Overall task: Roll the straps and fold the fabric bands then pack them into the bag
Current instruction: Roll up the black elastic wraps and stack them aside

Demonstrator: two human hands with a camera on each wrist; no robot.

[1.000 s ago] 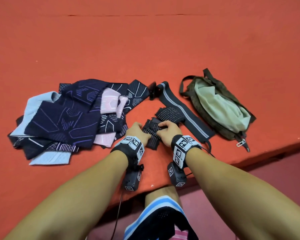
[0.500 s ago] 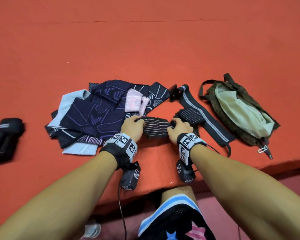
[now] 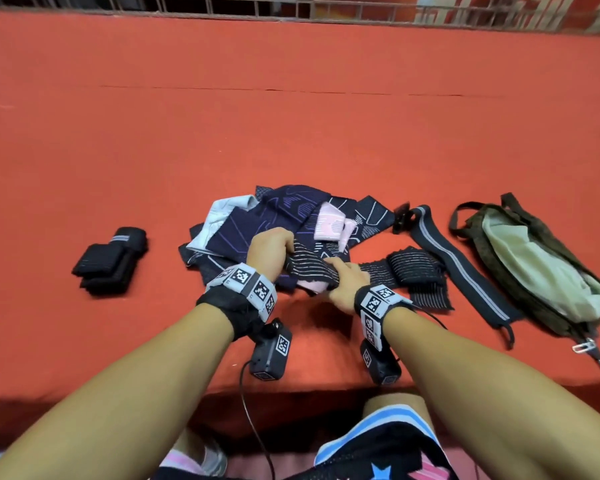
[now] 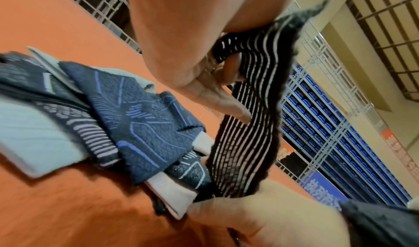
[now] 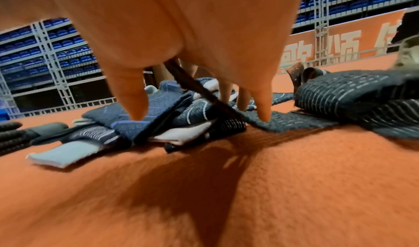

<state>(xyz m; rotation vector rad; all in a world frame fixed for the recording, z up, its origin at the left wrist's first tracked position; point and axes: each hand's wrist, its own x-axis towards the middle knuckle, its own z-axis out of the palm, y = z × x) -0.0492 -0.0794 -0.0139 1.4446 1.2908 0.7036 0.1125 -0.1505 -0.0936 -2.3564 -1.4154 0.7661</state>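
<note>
A black strap with thin white stripes (image 3: 309, 268) stretches between my hands. My left hand (image 3: 271, 251) pinches its free end (image 4: 226, 68) and holds it up over the pile of navy, pink and pale blue fabric bands (image 3: 274, 220). My right hand (image 3: 347, 282) lies on the strap, and its straight fingertips (image 5: 264, 118) press it to the red surface. The strap's remainder lies heaped (image 3: 416, 268) to the right. Farther right lie a long grey-striped strap (image 3: 465, 265) and the open olive bag (image 3: 534, 265) with its pale lining.
Two rolled black straps (image 3: 111, 258) sit at the left on the red felt table (image 3: 291, 116). The table's front edge runs just below my wrists. A metal railing (image 3: 291, 8) borders the far side.
My left hand has lifted the strap's end up and to the left over the fabric pile. My right hand has stayed low on the strap, which now slopes upward between them.
</note>
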